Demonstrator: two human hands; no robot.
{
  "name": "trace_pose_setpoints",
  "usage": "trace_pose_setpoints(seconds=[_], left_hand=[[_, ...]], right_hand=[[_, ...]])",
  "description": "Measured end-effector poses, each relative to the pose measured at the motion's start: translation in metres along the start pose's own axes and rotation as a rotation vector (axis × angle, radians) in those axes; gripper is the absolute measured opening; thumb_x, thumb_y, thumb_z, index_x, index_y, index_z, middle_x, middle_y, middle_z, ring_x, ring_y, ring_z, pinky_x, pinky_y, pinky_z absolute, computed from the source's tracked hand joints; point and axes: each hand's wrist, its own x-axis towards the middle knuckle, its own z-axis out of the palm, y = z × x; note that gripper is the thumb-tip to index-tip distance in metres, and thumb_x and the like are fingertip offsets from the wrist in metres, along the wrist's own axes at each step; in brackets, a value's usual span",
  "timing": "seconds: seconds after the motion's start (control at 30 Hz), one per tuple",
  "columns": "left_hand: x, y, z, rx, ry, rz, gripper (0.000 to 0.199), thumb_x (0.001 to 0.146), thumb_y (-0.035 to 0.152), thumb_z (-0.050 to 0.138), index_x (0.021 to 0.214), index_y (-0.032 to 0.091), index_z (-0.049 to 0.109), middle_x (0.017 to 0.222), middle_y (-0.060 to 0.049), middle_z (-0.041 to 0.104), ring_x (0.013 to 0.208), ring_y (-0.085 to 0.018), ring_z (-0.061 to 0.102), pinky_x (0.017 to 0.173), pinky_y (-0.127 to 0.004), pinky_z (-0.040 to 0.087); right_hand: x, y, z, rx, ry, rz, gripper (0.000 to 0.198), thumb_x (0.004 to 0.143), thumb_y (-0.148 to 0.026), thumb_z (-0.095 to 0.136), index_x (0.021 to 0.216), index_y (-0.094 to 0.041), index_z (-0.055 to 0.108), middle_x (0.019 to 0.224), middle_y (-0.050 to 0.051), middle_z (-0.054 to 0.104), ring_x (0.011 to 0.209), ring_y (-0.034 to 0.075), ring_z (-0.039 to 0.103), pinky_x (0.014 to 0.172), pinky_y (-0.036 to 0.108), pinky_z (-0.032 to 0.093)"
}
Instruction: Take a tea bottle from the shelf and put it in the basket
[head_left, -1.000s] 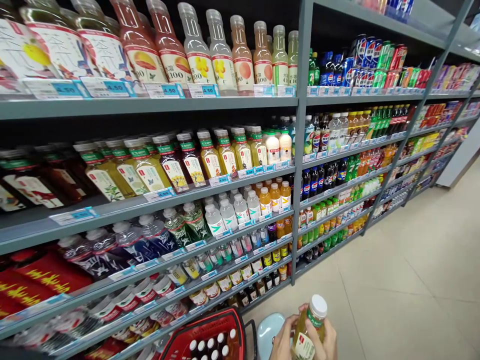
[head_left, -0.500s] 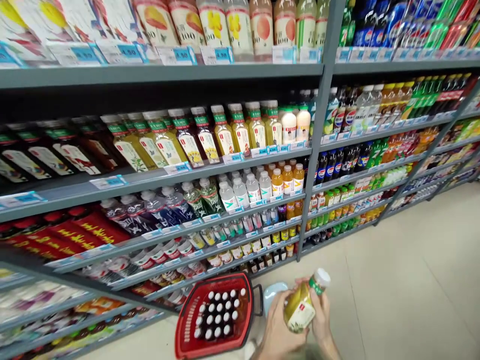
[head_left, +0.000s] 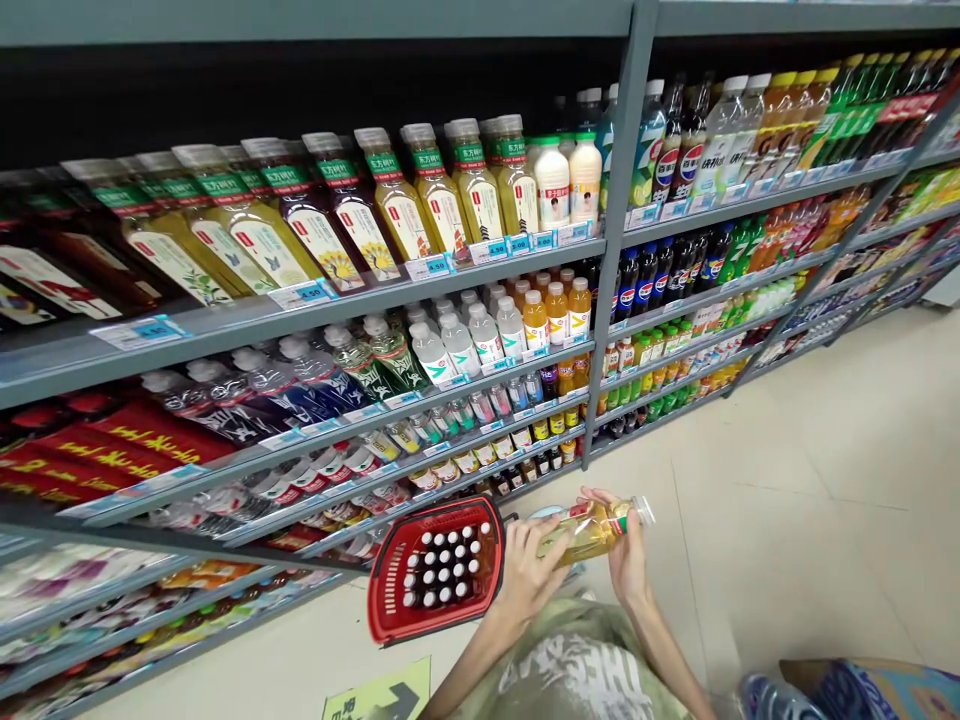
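A tea bottle (head_left: 589, 532) with pale yellow liquid, a green neck band and a whitish cap lies nearly sideways in front of my body, cap to the right. My left hand (head_left: 531, 560) is wrapped over its base end. At the neck end, my right hand (head_left: 628, 550) grips it just below the cap. Left of my hands, a red shopping basket (head_left: 381, 600) stands on the floor, with several white-capped dark bottles (head_left: 444, 568) upright inside it. Similar tea bottles (head_left: 480, 185) line the shelf ahead.
Grey shelving (head_left: 621, 130) packed with drinks runs along the left and ahead. A yellow floor sign (head_left: 379, 690) with an arrow lies below the basket. At bottom right are a cardboard box (head_left: 922, 690) and a clear plastic-looking bottle pack (head_left: 776, 697). Pale floor tiles (head_left: 795, 500) extend right.
The tea bottle has gone from tilted upright to nearly horizontal, and both hands have shifted their hold. My view has tipped downward, showing my shirt, the floor sign and the box.
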Motion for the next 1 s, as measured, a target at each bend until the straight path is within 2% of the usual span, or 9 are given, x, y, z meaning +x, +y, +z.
trace_pose_setpoints(seconds=[0.17,0.27,0.4,0.5,0.63,0.73,0.87,0.93,1.0], left_hand=[[0.002,0.012,0.006,-0.238,-0.009,-0.22,0.063,0.069,0.015,0.08,0.13,0.022,0.063,0.115,-0.008,0.073,0.101,-0.025,0.066,0.091,-0.041,0.051],[-0.004,0.021,0.007,-0.5,-0.114,-0.429,0.067,0.062,0.023,0.083,0.126,0.021,0.064,0.115,-0.01,0.074,0.103,-0.028,0.069,0.094,-0.042,0.055],[-0.013,0.031,0.004,-1.07,-0.349,-0.837,0.085,0.064,0.05,0.085,0.136,0.018,0.056,0.114,-0.013,0.077,0.101,-0.031,0.073,0.091,-0.042,0.056],[-0.015,0.037,0.001,-1.5,-0.501,-0.95,0.087,0.075,0.066,0.075,0.146,0.021,0.05,0.109,-0.011,0.078,0.097,-0.03,0.074,0.085,-0.04,0.056],[-0.013,0.041,0.001,-1.933,-0.62,-1.087,0.076,0.075,0.067,0.062,0.133,0.018,0.065,0.1,-0.012,0.079,0.079,-0.028,0.074,0.074,-0.037,0.054],[-0.015,0.039,0.002,-2.057,-0.74,-1.193,0.078,0.072,0.071,0.054,0.115,0.01,0.075,0.091,-0.015,0.079,0.067,-0.025,0.07,0.065,-0.033,0.049],[-0.018,0.034,-0.001,-2.096,-0.763,-1.267,0.077,0.071,0.072,0.053,0.11,0.009,0.077,0.087,-0.014,0.079,0.065,-0.025,0.069,0.062,-0.033,0.049],[-0.02,0.033,-0.002,-2.08,-0.705,-1.228,0.077,0.072,0.073,0.055,0.112,0.01,0.074,0.087,-0.014,0.078,0.067,-0.025,0.069,0.063,-0.033,0.049],[-0.022,0.032,0.0,-1.983,-0.544,-1.182,0.074,0.076,0.073,0.06,0.121,0.015,0.068,0.093,-0.012,0.078,0.072,-0.025,0.071,0.068,-0.035,0.051]], right_hand=[[-0.001,-0.002,-0.004,-0.063,-0.007,-0.06,0.065,0.08,-0.081,0.072,0.105,-0.021,0.08,0.117,0.015,0.081,0.111,0.035,0.076,0.104,0.051,0.058],[-0.004,-0.006,-0.004,-0.014,-0.074,-0.043,0.06,0.08,-0.078,0.075,0.105,-0.023,0.077,0.115,0.015,0.081,0.113,0.037,0.076,0.1,0.053,0.06],[-0.007,-0.01,-0.003,0.036,-0.158,0.036,0.062,0.081,-0.078,0.07,0.112,-0.024,0.071,0.118,0.017,0.081,0.109,0.038,0.077,0.094,0.055,0.062],[-0.009,-0.01,-0.002,0.08,-0.169,0.117,0.066,0.083,-0.08,0.066,0.119,-0.025,0.067,0.117,0.016,0.081,0.098,0.037,0.078,0.089,0.054,0.063],[-0.01,-0.007,-0.001,0.049,-0.154,0.132,0.064,0.086,-0.08,0.06,0.118,-0.026,0.067,0.118,0.014,0.081,0.1,0.034,0.078,0.095,0.053,0.062],[-0.01,-0.005,0.001,0.024,-0.146,0.133,0.062,0.085,-0.079,0.063,0.116,-0.025,0.069,0.118,0.013,0.081,0.099,0.033,0.078,0.092,0.05,0.062],[-0.009,-0.004,0.007,-0.008,-0.143,0.109,0.067,0.086,-0.08,0.063,0.118,-0.022,0.072,0.116,0.015,0.082,0.111,0.035,0.076,0.089,0.046,0.063],[-0.008,-0.002,0.01,-0.051,-0.136,0.122,0.071,0.087,-0.082,0.061,0.12,-0.021,0.073,0.12,0.015,0.081,0.111,0.033,0.075,0.088,0.044,0.062],[-0.006,0.002,0.012,-0.12,-0.117,0.157,0.073,0.089,-0.082,0.058,0.122,-0.019,0.074,0.126,0.015,0.079,0.11,0.032,0.075,0.086,0.041,0.062]])
